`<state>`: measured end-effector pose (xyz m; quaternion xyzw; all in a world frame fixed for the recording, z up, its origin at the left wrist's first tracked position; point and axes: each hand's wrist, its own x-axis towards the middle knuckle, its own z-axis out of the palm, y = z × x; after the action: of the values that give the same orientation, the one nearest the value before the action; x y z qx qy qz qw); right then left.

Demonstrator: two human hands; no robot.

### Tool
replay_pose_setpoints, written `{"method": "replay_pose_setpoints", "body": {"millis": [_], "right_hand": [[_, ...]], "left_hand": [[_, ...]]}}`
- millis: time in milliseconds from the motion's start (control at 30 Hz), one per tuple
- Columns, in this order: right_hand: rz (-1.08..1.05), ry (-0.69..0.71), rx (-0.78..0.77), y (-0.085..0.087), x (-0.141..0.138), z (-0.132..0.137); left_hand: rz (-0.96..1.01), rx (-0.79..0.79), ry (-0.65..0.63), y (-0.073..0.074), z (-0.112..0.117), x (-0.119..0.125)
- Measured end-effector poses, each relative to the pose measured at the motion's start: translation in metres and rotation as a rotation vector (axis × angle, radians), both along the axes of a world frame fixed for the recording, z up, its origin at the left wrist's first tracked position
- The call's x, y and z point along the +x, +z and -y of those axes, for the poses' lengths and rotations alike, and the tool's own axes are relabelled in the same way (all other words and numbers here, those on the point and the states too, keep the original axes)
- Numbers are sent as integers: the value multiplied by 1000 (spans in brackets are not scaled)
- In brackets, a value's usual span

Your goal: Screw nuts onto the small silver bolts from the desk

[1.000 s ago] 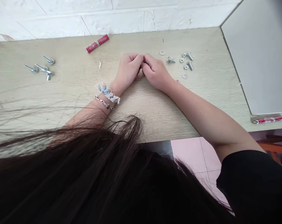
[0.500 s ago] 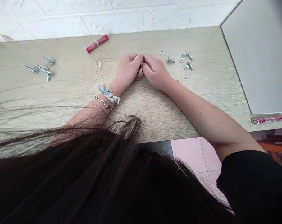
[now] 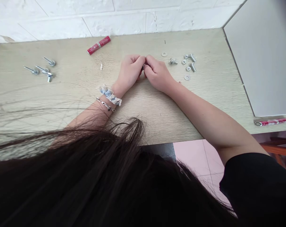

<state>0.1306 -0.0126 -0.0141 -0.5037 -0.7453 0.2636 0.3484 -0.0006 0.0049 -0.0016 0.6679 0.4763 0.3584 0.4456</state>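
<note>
My left hand [image 3: 130,72] and my right hand [image 3: 157,74] rest on the wooden table [image 3: 62,91], curled and pressed together at the fingertips. Between them a small dark metal piece [image 3: 143,66] barely shows; I cannot make out what it is. To the right of my right hand lie loose bolts and nuts [image 3: 189,62] and two washers [image 3: 187,77]. On my left wrist sit a blue lace scrunchie [image 3: 110,94] and a chain bracelet.
Several assembled bolts [image 3: 42,69] lie at the far left. A red tube [image 3: 98,45] lies near the back wall. A grey panel [image 3: 263,56] stands at the right, with a red-handled tool [image 3: 274,121] at its foot. Dark hair covers the lower view.
</note>
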Motion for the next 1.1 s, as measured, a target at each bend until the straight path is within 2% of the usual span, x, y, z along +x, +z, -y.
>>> {"method": "replay_pose_setpoints", "body": {"millis": [200,500,700,833,933,1100], "right_hand": [[5,-5,-1,0,0,0],[13,-18,-2,1,-1,1],[9,-38,8,4,-2,2],[8,-61,21,4,-3,2],[15,-71,22,5,-3,2],[17,-56,17,8,-4,4]], "left_hand": [[-19,-9,44,6,3,2],[33,86,36,7,7,2],[-216,152,-64,5,1,1],[10,121,75,1,-1,3],[97,109,63,-1,-2,5],[107,111,59,-3,-5,4]]}}
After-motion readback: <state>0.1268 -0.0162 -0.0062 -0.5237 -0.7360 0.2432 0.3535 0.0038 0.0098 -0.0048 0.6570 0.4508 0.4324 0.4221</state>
